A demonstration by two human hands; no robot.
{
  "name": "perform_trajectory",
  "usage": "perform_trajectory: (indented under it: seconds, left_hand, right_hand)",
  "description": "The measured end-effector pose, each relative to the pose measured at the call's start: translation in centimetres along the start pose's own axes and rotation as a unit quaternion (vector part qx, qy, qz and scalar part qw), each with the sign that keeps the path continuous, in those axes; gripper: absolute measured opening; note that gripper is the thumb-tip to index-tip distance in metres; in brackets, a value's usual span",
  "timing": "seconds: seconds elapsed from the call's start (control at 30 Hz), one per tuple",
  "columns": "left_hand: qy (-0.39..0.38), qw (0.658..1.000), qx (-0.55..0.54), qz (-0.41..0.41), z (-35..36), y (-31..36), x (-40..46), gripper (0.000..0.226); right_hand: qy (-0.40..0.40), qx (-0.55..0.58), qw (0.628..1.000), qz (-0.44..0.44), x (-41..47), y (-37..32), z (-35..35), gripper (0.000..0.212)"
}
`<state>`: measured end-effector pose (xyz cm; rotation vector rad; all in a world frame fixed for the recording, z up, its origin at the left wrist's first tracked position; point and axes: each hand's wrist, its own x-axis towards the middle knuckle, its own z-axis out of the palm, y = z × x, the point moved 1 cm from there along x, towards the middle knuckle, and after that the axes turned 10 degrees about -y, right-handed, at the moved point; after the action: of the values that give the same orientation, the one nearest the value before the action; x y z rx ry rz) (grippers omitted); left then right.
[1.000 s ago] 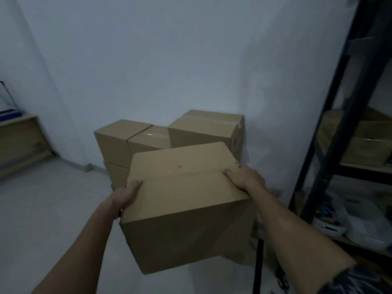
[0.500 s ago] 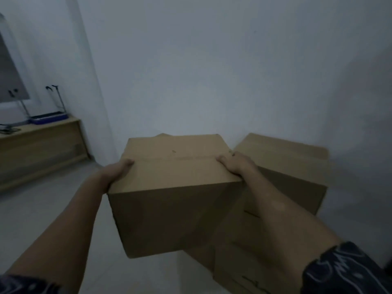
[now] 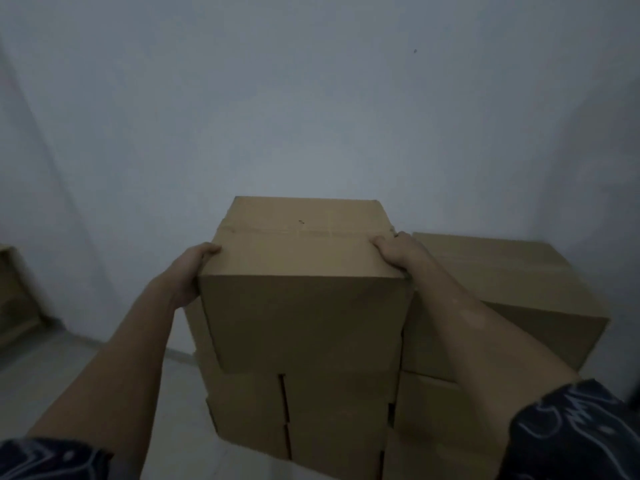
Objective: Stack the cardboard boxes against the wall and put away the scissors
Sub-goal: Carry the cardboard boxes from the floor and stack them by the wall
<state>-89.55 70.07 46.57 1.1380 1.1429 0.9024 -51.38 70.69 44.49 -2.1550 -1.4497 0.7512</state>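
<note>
Head view: a plain brown cardboard box (image 3: 304, 278) is seen at the centre of the frame, held at its two sides in dim light.
Box look: the top is closed, with a taped seam running across it from side to side and a small dark mark beyond the seam; the near face is bare and in shadow.
Box place: it is seen directly above a stack of lower boxes (image 3: 311, 417) at lower centre; whether its base touches them cannot be told.
Neighbouring box: a larger box (image 3: 512, 285) is seen just right of the held one, its top lower, with more cardboard beneath it.
Left hand (image 3: 192, 275): it is pressed to the left side of the held box, the thumb hooked over the top edge.
Right hand (image 3: 394, 251): it is curled over the top right edge, fingers laid on the top.
Wall (image 3: 311, 98): pale and plain, it fills the upper frame behind the boxes.
Sleeves: dark patterned fabric (image 3: 581, 434) is seen at the lower corners.
Scissors: not seen in this view.
</note>
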Motion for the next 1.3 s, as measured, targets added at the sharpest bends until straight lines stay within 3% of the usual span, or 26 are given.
perform_trajectory:
  seconds: [0.23, 0.4, 0.63, 0.97, 1.07, 1.13, 1.2, 1.27, 1.3]
  left_hand:
    - [-0.104, 0.994, 0.005, -0.021, 0.3, 0.9, 11.9, 0.037]
    - [-0.125, 0.991, 0.003, -0.039, 1.4, 0.7, 19.3, 0.047]
    - [-0.148, 0.988, -0.016, -0.043, 2.9, 1.8, 27.9, 0.043]
    - [-0.188, 0.981, 0.022, -0.050, 2.6, 0.9, 30.5, 0.041]
    - [-0.204, 0.977, 0.032, -0.052, 2.7, 1.3, 30.0, 0.036]
    - [-0.204, 0.975, 0.083, -0.038, 2.4, 1.8, 30.2, 0.040]
    - [-0.163, 0.963, 0.213, 0.017, 1.9, 2.6, 31.0, 0.049]
    - [-0.084, 0.918, 0.369, 0.122, 2.4, 3.6, 30.9, 0.058]
    - [-0.043, 0.877, 0.439, 0.192, 3.3, 4.3, 30.4, 0.058]
  right_hand:
    - [0.056, 0.007, 0.996, 0.073, 5.5, 0.2, -0.7, 0.089]
    - [0.075, -0.001, 0.992, 0.099, 10.6, 1.0, -1.0, 0.084]
    - [0.052, -0.018, 0.991, 0.123, 16.6, 0.7, -3.0, 0.068]
    - [0.059, 0.005, 0.984, 0.168, 16.5, 1.1, -3.2, 0.070]
    - [0.116, 0.022, 0.978, 0.172, 15.3, 1.3, -3.3, 0.073]
    - [0.155, 0.009, 0.974, 0.164, 13.9, 1.4, -3.0, 0.071]
    - [0.167, 0.017, 0.973, 0.157, 12.4, 1.3, -2.5, 0.069]
    - [0.172, 0.036, 0.973, 0.149, 10.7, 1.6, -2.0, 0.067]
    - [0.177, 0.038, 0.974, 0.138, 9.9, 1.7, -1.9, 0.066]
